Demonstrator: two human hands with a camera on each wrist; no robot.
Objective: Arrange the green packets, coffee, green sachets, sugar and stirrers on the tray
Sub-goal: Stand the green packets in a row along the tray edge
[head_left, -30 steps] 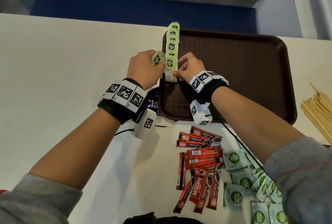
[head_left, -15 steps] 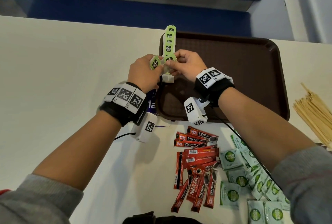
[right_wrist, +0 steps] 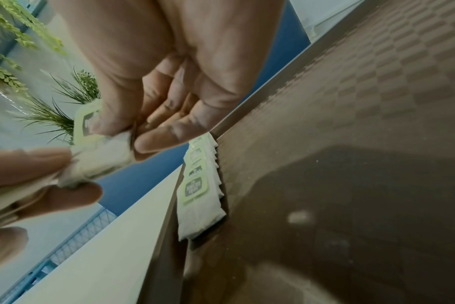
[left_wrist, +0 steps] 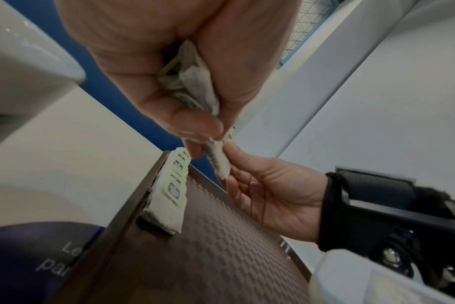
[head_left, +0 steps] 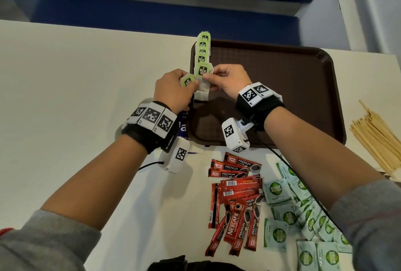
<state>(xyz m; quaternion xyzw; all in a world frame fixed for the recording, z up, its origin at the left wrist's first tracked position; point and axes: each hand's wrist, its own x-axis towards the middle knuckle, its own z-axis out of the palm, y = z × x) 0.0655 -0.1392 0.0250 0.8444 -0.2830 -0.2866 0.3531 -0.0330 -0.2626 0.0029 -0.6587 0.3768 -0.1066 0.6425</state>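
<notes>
A row of green-tagged packets point(head_left: 203, 50) lies along the left edge of the brown tray point(head_left: 282, 97), also seen in the left wrist view point(left_wrist: 175, 186) and the right wrist view point(right_wrist: 198, 186). Just above the row's near end, my left hand point(head_left: 194, 84) grips a small bunch of green packets point(left_wrist: 192, 82) in its palm. My right hand point(head_left: 206, 77) pinches one green packet point(head_left: 202, 70) by its white pouch point(right_wrist: 101, 158), and the left fingertips point(left_wrist: 195, 148) still touch it. Red coffee sticks point(head_left: 234, 194), green sachets point(head_left: 303, 216) and wooden stirrers point(head_left: 377, 140) lie on the white table.
Most of the tray's floor is bare. A purple printed sheet point(head_left: 183, 127) pokes out under the tray's near left corner. The table's far edge meets a blue bench. Cables run from both wrist cameras across the table.
Both hands have risen a little from the row's near end. My right hand has taken hold of one green packet from the bunch in my left hand.
</notes>
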